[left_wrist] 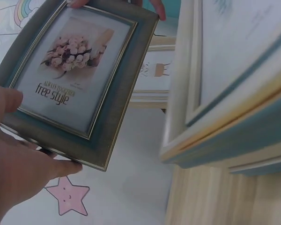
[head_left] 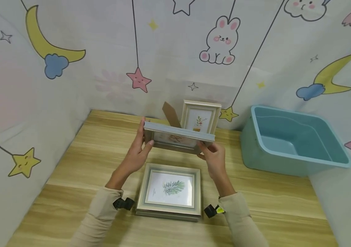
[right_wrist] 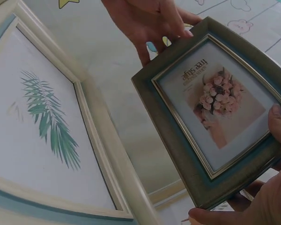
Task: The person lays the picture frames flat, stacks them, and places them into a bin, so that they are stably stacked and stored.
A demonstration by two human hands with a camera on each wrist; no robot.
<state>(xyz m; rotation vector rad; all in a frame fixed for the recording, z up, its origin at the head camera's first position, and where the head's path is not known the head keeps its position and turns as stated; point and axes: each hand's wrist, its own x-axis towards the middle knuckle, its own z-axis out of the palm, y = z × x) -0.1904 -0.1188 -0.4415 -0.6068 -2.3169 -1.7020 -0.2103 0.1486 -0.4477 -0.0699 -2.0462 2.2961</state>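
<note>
A picture frame [head_left: 179, 131] with a pink bouquet print is held up off the table by both hands, its face tipped down toward the person. My left hand [head_left: 134, 155] grips its left end, thumb on the front and fingers behind. At the right end my right hand [head_left: 215, 158] holds it the same way. The bouquet print [left_wrist: 75, 54] and the words "free style" show in the left wrist view. From behind it sticks up a brown stand leg [head_left: 171, 115]. Nearer the person, a leaf-print frame [head_left: 170, 188] lies face up, with another frame layer showing beneath it.
Behind the held frame, a small cream frame [head_left: 199, 116] with a potted-plant print stands upright near the back wall. A blue-green plastic bin [head_left: 286, 156] sits at the table's right side. White fabric with cartoon drawings surrounds the wooden table [head_left: 79, 171].
</note>
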